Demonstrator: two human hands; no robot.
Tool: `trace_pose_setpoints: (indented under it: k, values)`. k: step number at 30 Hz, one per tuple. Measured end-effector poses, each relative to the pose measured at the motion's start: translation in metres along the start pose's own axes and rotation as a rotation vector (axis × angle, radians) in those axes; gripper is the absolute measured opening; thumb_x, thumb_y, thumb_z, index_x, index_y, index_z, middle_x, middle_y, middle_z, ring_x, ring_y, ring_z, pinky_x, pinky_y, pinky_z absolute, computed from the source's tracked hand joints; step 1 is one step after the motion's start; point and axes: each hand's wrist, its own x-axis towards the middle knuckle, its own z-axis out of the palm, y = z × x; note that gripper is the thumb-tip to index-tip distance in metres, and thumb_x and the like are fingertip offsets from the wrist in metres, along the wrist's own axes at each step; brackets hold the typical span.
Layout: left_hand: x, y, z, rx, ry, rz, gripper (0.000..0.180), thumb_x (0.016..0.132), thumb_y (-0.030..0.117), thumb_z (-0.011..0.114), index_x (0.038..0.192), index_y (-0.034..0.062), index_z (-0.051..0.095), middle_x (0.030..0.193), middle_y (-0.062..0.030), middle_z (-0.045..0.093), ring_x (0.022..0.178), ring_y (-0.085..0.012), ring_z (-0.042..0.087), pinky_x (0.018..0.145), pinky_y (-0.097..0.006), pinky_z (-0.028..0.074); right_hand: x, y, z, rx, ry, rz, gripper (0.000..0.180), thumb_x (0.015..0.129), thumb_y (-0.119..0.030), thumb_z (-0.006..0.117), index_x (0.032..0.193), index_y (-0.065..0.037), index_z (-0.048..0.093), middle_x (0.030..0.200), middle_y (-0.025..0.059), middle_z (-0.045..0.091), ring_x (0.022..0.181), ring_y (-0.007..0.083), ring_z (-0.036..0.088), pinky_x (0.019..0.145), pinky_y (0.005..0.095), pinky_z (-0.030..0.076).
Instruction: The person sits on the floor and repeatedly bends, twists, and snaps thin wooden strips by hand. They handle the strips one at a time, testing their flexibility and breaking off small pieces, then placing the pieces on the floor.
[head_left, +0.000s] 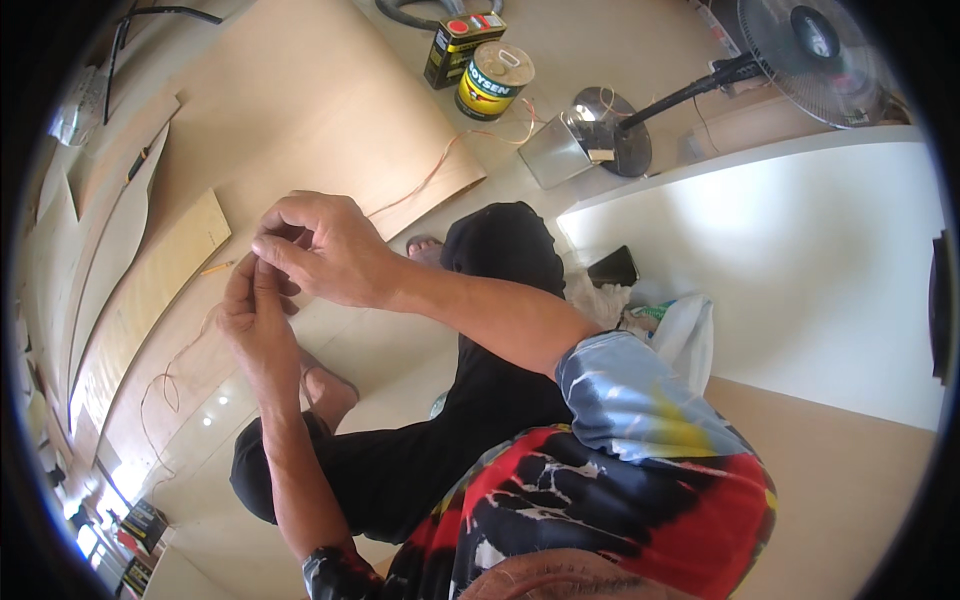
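Observation:
My left hand (258, 325) and my right hand (325, 250) meet above the floor, left of my knees. Both are closed, thumbs against fingertips, in a pinch on a thin copper-coloured wire (433, 178). The bit between the fingertips is small and mostly hidden. One length of the wire runs from behind my right hand toward the fan's base; another trails from my left hand down the left side in loose loops. A yellow pencil (216, 267) lies just left of my hands, by a pale plywood strip (150, 310).
A large brown sheet (300, 100) covers the far floor, with a cutter knife (138, 165) to its left. Beyond stand a paint can (495, 90), a rectangular tin (448, 55), an open metal tin (555, 152) and a fan (815, 45). A white panel (800, 260) blocks the right, beside a phone (613, 267).

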Motion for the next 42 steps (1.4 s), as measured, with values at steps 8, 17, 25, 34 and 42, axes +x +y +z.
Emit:
trace_pose_setpoints:
  k: [8,17,25,34,42]
  values:
    - [-0.003,0.005,0.007,0.008,0.049,0.018,0.025,0.105,0.018,0.057,0.108,-0.0036,0.069,0.076,0.0002,0.063,0.068,-0.0051,0.053,0.061,-0.022,0.042,-0.001,0.007,0.001,-0.112,0.04,-0.148,0.011,0.092,-0.008,0.069,0.092,0.003,0.067,0.087,0.0114,0.066,0.076,0.0186,0.067,0.067,0.0321,0.055]
    - [-0.004,0.007,0.011,-0.066,0.012,0.027,0.022,0.104,0.017,0.06,0.105,-0.0019,0.07,0.076,0.0007,0.062,0.067,-0.0054,0.052,0.06,-0.022,0.043,0.003,0.008,-0.003,-0.146,0.065,-0.223,0.01,0.092,-0.009,0.069,0.089,0.001,0.068,0.085,0.0097,0.065,0.071,0.0168,0.064,0.063,0.0326,0.051]
    - [-0.002,0.008,0.009,0.084,0.017,-0.047,0.025,0.102,0.021,0.062,0.111,-0.0011,0.071,0.084,-0.0046,0.068,0.074,-0.0096,0.061,0.062,-0.025,0.048,0.012,0.005,-0.008,0.206,-0.121,0.266,0.018,0.098,-0.015,0.064,0.096,0.002,0.064,0.081,0.0027,0.064,0.074,0.0083,0.058,0.065,0.0272,0.05]
    - [0.001,0.008,0.006,0.015,0.006,-0.047,0.025,0.103,0.02,0.06,0.107,-0.0024,0.071,0.078,-0.0035,0.065,0.07,-0.0088,0.058,0.059,-0.025,0.045,0.003,0.001,-0.001,-0.009,0.011,0.085,0.019,0.094,-0.017,0.071,0.094,0.001,0.067,0.085,0.0069,0.069,0.081,0.013,0.064,0.07,0.0292,0.053]
    - [-0.002,0.013,0.001,0.04,-0.064,-0.031,0.023,0.102,0.019,0.061,0.105,-0.0021,0.071,0.077,-0.0033,0.066,0.065,-0.0088,0.057,0.057,-0.025,0.045,0.006,0.002,-0.009,0.001,-0.075,0.013,0.018,0.096,-0.017,0.067,0.09,0.0,0.065,0.084,0.005,0.065,0.081,0.0108,0.06,0.068,0.0303,0.051]
